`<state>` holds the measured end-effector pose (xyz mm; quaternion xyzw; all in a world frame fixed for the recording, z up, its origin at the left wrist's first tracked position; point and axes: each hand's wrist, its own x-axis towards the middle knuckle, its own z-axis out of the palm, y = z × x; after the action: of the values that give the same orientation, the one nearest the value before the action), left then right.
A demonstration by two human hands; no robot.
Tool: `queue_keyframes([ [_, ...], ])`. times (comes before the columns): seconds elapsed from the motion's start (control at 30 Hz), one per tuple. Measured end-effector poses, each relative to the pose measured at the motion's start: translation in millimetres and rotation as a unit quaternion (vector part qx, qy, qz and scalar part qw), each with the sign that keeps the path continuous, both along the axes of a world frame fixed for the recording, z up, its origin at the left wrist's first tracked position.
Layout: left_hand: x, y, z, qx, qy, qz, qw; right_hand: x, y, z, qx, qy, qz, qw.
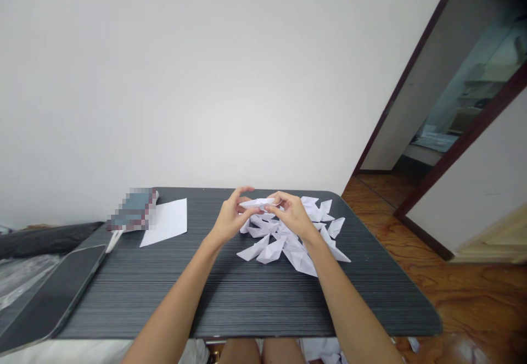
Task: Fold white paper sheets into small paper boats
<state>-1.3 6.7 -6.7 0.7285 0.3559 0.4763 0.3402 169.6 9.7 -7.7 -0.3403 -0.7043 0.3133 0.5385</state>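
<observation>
The left hand point(229, 220) and right hand point(293, 213) pinch a folded paper point(256, 203) between their fingers, above the dark worktop point(144, 292); it looks boat-like, though small in view. A pile of folded papers point(269, 249) lies near the right hand, a flat sheet point(171, 221) farther left.

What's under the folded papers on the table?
The dark table shows around the folded papers and in gaps between them. They overlap, and the right hand and forearm hide some, so whatever lies directly beneath can't be seen.
</observation>
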Motion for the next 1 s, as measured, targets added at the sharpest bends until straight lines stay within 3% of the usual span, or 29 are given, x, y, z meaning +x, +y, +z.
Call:
queue_keyframes([
  [0.27, 0, -2, 3.3, -0.018, -0.007, 0.010, 1.000, 2, -2, 3.8, -0.144, 0.112, 0.083, 0.980],
  [0.37, 2, -2, 5.1, -0.061, -0.023, 0.014, 0.998, 3, 1, 1.2, -0.156, 0.115, 0.090, 0.977],
  [0.53, 4, -1, 6.1, -0.137, -0.110, -0.046, 0.983, 0, 3, -1.0, -0.163, 0.160, 0.078, 0.970],
  [0.73, 5, -3, 5.3, -0.121, -0.135, -0.029, 0.983, -1, 5, -2.2, -0.231, 0.233, 0.109, 0.938],
  [1.0, -1, 1, 7.0, -0.083, -0.015, -0.048, 0.995, -10, -1, -1.1, -0.174, 0.179, 0.086, 0.965],
])
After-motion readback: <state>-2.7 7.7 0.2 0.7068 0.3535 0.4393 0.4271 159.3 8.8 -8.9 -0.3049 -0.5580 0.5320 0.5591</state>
